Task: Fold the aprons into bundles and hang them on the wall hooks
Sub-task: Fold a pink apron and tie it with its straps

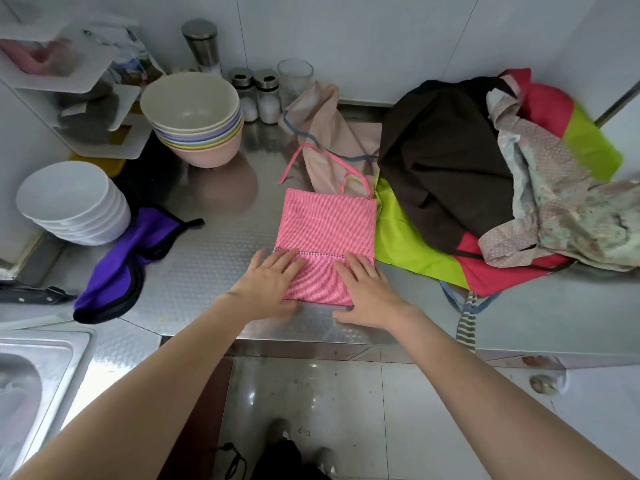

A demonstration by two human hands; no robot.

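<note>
We are early on: our left hand and right hand press flat, fingers straight, on the half-folded pink woven apron on the steel desk, with the heap of unfolded aprons waiting and none hung.

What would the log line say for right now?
step: folding | left hand: flat on pink apron | right hand: flat on it | pile of aprons: waiting | hung: none visible
</note>
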